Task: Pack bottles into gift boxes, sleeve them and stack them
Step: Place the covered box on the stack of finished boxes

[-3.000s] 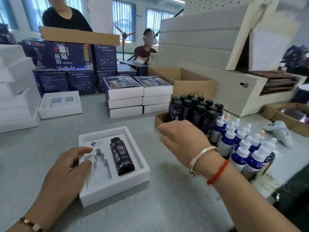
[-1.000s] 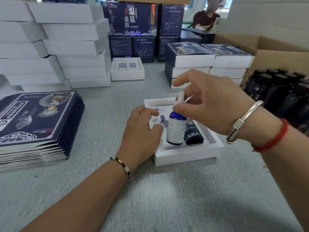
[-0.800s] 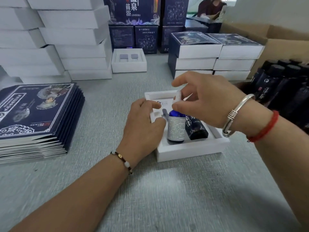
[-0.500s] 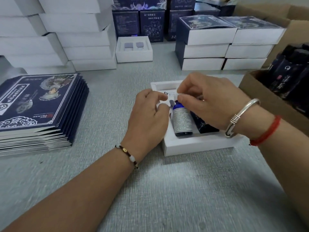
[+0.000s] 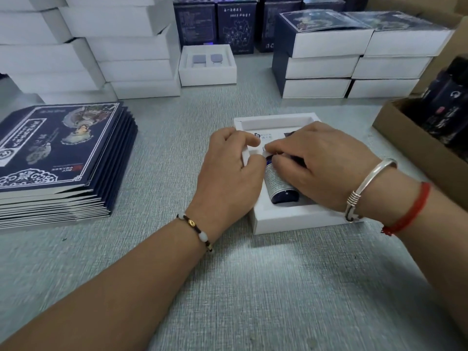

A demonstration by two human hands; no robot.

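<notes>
Head view, single entry.

Change: half a second ago the dropper bottle (image 5: 279,182) was still tilted up in the fingers; it now lies flat in the left slot of the open gift box (image 5: 298,219), cap pointing away. A second earlier it stood upright above the tray. Judgement: filling of this box is almost done; sleeving comes next.

Hands: right hand (image 5: 319,165) curled over the bottle, fingertips pinching and pressing its cap end down. Left hand (image 5: 228,171) rests on the box's left edge, fingers bent over the rim, steadying it. The two hands are touching.

Containers:
- Gift box on bench (image 5: 228,287): dropper bottle; a dark bottle (image 5: 291,135) beside it, mostly hidden.
- Cardboard carton (image 5: 405,138), right: dark bottles.
- Empty tray box (image 5: 207,74), far centre.
- Flat sleeves (image 5: 58,153), stacked left.
- Finished boxes (image 5: 326,62), stacked behind.
</notes>
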